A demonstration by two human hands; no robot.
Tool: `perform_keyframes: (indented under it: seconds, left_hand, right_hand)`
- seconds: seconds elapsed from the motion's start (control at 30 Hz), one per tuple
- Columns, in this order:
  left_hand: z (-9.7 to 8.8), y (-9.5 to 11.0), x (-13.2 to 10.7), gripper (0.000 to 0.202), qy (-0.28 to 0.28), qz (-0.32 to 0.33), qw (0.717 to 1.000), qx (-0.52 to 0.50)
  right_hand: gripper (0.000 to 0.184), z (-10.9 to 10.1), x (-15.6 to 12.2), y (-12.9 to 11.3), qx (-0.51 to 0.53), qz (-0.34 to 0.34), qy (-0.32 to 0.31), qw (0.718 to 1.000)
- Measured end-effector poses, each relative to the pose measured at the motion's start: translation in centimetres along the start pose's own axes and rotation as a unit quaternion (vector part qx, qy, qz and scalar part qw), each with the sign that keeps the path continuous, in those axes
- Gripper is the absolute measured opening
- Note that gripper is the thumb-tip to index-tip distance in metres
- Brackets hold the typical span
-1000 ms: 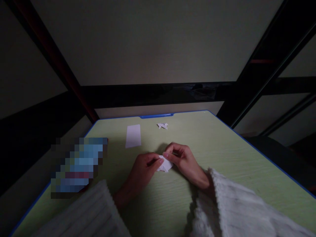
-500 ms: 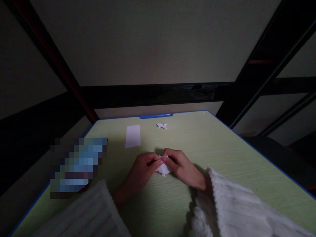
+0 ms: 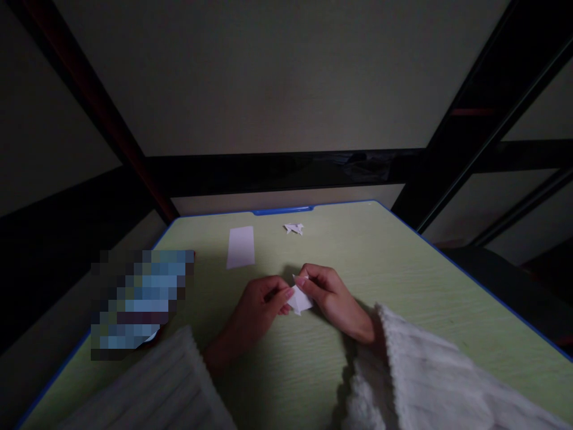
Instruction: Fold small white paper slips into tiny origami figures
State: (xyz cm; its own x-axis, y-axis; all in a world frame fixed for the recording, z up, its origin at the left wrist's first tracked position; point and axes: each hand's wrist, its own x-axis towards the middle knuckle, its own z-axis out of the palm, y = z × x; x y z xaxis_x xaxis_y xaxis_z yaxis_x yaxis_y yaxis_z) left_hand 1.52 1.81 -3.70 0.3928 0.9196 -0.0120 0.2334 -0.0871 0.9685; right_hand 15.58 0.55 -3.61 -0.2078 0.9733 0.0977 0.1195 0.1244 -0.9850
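A small folded piece of white paper point(image 3: 301, 300) is held between both hands above the table. My left hand point(image 3: 265, 300) pinches its left edge between thumb and fingers. On the other side, my right hand point(image 3: 330, 297) grips its upper right part, the thumb lying on top. A pointed paper tip shows just above the right thumb. The fingers behind the paper are partly hidden. Farther back lies a small folded paper figure point(image 3: 294, 229) with several pointed ends. To its left rests a flat white sheet of paper point(image 3: 240, 247).
The light green table point(image 3: 385, 251) has a blue edge and a blue handle-like strip point(image 3: 283, 210) at the back. At the left is a pixelated, unreadable object point(image 3: 143, 301). A pale panelled wall point(image 3: 286, 77) with dark bars rises behind.
My right hand has shifted slightly up and away from the left, its thumb higher on the paper. The folded paper has turned a little, with a tip now sticking up.
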Motion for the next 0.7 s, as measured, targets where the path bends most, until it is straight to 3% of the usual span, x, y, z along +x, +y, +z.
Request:
perform_keyframes:
  seconds: [0.17, 0.47, 0.57, 0.7]
  left_hand:
    - [-0.37, -0.58, 0.61, 0.020, -0.076, -0.020, 0.996, -0.032]
    - [-0.62, -0.64, 0.87, 0.019, -0.099, -0.037, 0.992, -0.063]
    - [-0.50, -0.57, 0.71, 0.018, -0.072, -0.024, 0.994, -0.075]
    - [-0.26, -0.24, 0.27, 0.017, 0.024, -0.004, 0.996, -0.090]
  right_hand:
    - [0.022, -0.05, 0.10, 0.04, 0.048, 0.005, -0.002, 0.999]
    - [0.024, -0.14, 0.05, 0.14, 0.067, 0.003, 0.001, 0.998]
    - [0.024, -0.03, 0.15, 0.07, 0.062, 0.011, 0.009, 0.998]
    - [0.024, 0.30, 0.41, -0.03, 0.123, 0.017, 0.026, 0.992]
